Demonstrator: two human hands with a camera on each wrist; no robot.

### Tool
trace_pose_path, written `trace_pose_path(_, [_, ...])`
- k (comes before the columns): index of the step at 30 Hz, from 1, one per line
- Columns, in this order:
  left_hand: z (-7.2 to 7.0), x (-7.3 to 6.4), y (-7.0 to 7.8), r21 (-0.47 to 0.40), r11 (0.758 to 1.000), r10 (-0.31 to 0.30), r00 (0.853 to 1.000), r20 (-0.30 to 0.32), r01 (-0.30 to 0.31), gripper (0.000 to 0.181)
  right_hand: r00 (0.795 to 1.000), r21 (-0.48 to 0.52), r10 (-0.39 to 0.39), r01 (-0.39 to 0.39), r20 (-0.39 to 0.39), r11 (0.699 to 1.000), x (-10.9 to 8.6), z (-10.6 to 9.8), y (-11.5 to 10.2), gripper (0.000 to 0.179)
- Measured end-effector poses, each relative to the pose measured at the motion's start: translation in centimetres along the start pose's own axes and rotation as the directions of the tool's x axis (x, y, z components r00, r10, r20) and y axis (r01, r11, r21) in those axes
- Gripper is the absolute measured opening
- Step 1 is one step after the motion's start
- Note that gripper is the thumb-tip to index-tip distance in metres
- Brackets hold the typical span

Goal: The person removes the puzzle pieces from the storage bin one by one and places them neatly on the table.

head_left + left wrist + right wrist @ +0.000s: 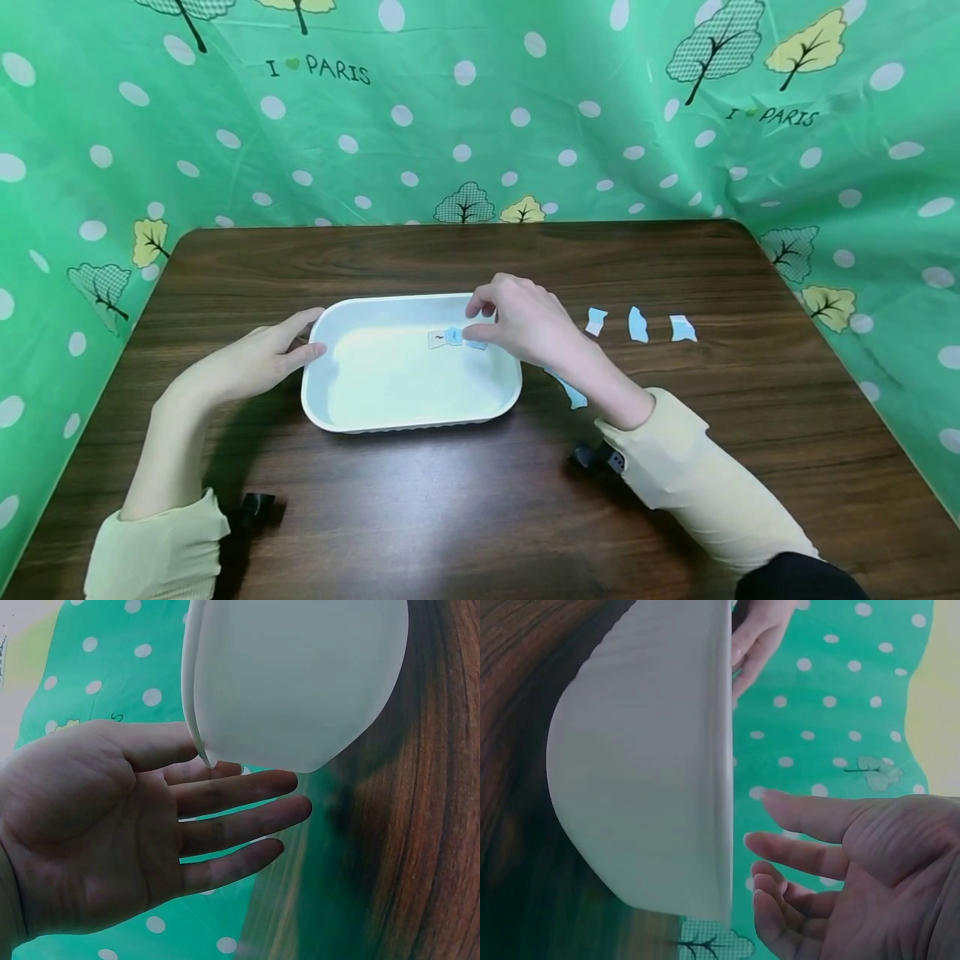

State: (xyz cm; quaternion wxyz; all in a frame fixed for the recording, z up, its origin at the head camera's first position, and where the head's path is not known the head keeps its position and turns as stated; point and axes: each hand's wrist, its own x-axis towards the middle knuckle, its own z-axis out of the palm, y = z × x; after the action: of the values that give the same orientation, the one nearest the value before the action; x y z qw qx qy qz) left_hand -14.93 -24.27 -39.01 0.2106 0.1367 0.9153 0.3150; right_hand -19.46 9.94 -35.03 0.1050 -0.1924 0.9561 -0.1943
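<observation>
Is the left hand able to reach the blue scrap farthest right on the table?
Probably not easily: the white tray and the right hand lie between the left hand and that scrap.

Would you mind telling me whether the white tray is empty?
It is not empty: in the head view, small paper pieces lie inside the white tray, near the right hand.

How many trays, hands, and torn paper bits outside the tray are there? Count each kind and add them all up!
White tray: 1
Hands: 2 (left hand, right hand)
Torn paper bits outside the tray: 4
Total: 7
</observation>
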Motion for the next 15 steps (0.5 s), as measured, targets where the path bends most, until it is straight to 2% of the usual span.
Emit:
trace_pose_path(8, [0.0,0.0,0.1,0.002,1.0,0.003,1.0,-0.004,-0.003,0.06,0.999,-0.015,-0.037,0.037,0.04,0.999,0.6,1.1,-0.6,0.029])
trace_pose_path(15, [0.0,0.0,0.1,0.007,1.0,0.007,1.0,-0.004,-0.007,0.061,0.997,-0.053,-0.035,0.039,0.07,0.998,1.1,2.0,-0.9,0.032])
